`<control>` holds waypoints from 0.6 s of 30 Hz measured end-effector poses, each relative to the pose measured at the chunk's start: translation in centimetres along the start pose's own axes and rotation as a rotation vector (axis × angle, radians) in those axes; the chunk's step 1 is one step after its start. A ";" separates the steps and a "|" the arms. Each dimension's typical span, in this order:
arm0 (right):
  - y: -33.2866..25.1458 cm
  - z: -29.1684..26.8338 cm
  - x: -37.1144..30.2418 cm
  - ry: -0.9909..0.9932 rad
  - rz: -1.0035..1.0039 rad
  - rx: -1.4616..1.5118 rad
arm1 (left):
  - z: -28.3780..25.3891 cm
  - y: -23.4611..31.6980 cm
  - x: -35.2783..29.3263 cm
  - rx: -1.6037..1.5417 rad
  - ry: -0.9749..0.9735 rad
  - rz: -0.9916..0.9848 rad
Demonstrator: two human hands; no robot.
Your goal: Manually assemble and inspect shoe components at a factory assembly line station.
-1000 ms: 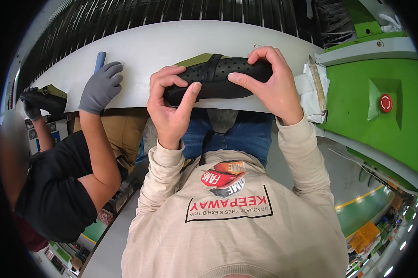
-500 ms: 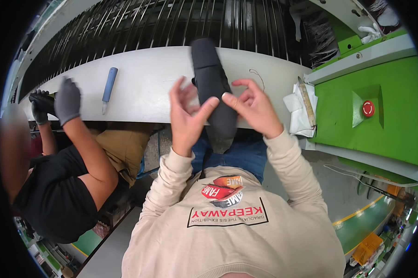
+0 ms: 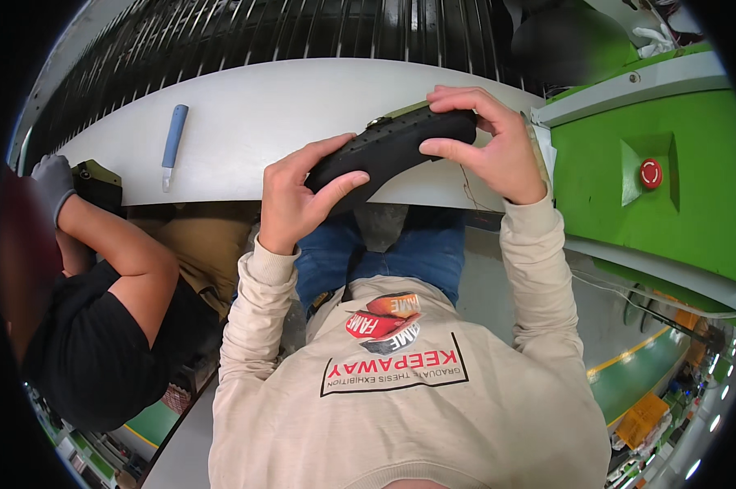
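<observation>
Between my two hands, just above the table's front edge, is a black clog-like shoe (image 3: 396, 151) turned on its side. A row of small holes runs along its upper edge, with an olive-green part and a round metal piece behind. My left hand (image 3: 296, 194) grips the left end, thumb on the near side and fingers over the top. Around the right end, my right hand (image 3: 492, 140) is closed, fingers over the top edge and thumb against the near side. On the white table (image 3: 246, 130), to the left, lies a blue-handled knife (image 3: 174, 143).
At left, a co-worker's grey-gloved hand (image 3: 54, 183) is by a black and olive item (image 3: 99, 186). Metal rollers (image 3: 303, 33) line the table's far side. A green machine panel (image 3: 686, 220) with a red button (image 3: 651, 174) stands at right.
The shoe has turned from lengthwise to crosswise, and its side now shows. My loosely spread fingers have closed on its two ends. The co-worker's gloved hand has moved left and nearer.
</observation>
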State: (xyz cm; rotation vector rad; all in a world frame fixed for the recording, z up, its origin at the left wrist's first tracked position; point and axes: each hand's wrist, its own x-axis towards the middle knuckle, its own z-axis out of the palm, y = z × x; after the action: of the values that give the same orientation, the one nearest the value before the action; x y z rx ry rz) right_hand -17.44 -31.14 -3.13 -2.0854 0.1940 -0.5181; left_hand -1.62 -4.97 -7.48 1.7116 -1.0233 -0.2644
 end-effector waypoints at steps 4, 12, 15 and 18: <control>0.5 -1.2 -0.7 -0.090 0.008 0.033 | 0.0 0.9 0.3 0.147 -0.036 0.107; 0.4 -1.7 0.6 -0.099 -0.061 0.016 | 0.2 -0.2 0.7 0.070 -0.036 0.146; 0.3 -2.5 1.2 -0.206 -0.015 -0.004 | 0.2 0.2 0.8 0.071 -0.043 0.139; 0.4 -2.6 1.8 -0.256 -0.001 0.013 | 0.1 0.3 0.8 0.085 -0.045 0.127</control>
State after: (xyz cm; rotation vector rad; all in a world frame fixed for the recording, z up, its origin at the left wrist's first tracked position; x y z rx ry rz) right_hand -16.90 -33.93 -1.73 -2.1163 0.0398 -0.2485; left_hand -1.37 -5.64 -6.98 1.7150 -1.1866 -0.1807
